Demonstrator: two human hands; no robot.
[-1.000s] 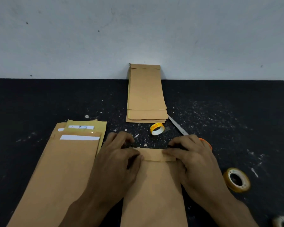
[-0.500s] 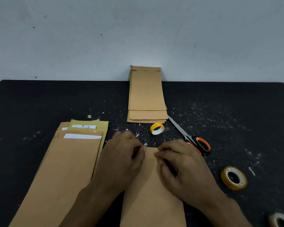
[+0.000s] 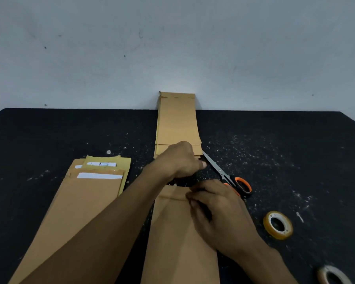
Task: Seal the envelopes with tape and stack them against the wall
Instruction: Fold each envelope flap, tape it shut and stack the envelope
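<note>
flap pressure should stay with the right hand (image 3: 217, 203), fingers curled on the envelope (image 3: 178, 238) lying on the tabletop (image 3: 295, 160), while the left hand (image 3: 182, 160), fingers curled, grip hidden, fetches tape.

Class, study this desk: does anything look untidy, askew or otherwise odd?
Yes. White flecks litter the black table, thickest right of the leaning envelope stack. That stack's lower edges are uneven, fanned rather than flush. The scissors lie slantwise beside it.
</note>
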